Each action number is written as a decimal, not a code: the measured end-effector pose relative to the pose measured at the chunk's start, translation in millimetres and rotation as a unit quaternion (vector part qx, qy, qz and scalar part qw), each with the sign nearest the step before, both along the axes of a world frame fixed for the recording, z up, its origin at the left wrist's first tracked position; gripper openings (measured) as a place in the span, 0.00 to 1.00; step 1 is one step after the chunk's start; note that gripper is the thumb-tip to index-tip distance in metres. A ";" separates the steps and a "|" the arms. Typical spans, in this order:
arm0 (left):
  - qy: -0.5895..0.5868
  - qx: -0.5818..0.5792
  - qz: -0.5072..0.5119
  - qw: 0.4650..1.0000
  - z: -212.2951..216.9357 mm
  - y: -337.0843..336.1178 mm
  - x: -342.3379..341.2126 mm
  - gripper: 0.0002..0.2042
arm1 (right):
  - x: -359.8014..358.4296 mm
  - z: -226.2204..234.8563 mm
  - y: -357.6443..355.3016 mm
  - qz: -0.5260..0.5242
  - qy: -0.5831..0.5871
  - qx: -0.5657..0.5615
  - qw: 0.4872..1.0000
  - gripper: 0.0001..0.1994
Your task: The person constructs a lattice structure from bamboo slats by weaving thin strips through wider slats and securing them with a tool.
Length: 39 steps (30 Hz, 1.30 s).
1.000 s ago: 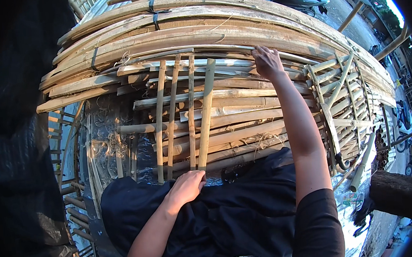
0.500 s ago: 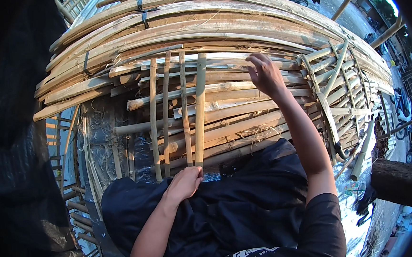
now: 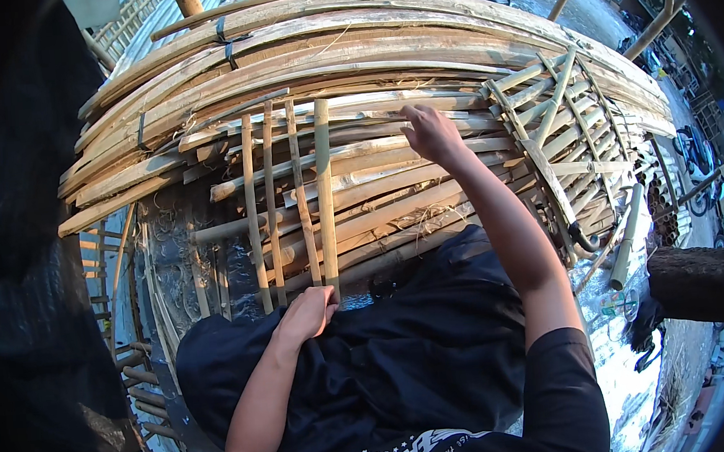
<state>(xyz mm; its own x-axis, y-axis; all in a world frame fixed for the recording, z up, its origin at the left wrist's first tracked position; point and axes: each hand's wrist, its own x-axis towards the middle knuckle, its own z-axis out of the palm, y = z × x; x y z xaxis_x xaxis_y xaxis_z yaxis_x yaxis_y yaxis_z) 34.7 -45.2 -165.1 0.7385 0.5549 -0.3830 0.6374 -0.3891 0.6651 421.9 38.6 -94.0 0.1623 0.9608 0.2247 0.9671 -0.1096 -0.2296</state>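
Note:
My left hand [image 3: 308, 312] is closed at the lower end of a pale bamboo slat [image 3: 326, 186], just above my lap. This slat stands lengthwise away from me, at the right end of a row of several thinner bamboo strips [image 3: 301, 188]. Their far ends lie against the bamboo stack, while their near ends reach toward my dark-clothed legs [image 3: 371, 351]. Over the stacked bamboo poles [image 3: 393, 194], my right hand [image 3: 433, 137] is raised with its fingers loosely bent and apart. I see nothing held in it.
Long split bamboo lengths [image 3: 308, 62], tied with dark bands, cross the far side. A bamboo lattice frame [image 3: 552, 129] lies right of the poles. Further right are a loose bamboo piece [image 3: 626, 241] and a dark log [image 3: 702, 282]. Dark sheeting [image 3: 38, 274] hangs at left.
The whole view has turned and shifted a little, so the bamboo appears further left. My right hand's fingers look more bent than before. My left hand stays at the slat's lower end.

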 end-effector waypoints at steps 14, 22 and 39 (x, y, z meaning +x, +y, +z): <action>-0.059 0.030 0.005 0.998 -12.7 1.9 -4.1 0.06 | -1.3 -30.2 57.6 0.096 -0.180 0.085 0.975 0.09; -0.062 0.026 0.004 0.998 -7.2 1.2 -6.5 0.06 | 6.5 -16.2 54.2 0.133 -0.095 0.137 0.977 0.08; -0.024 0.006 0.002 1.000 -0.8 0.9 0.1 0.05 | -97.6 43.4 -111.0 0.257 0.089 -0.414 0.869 0.29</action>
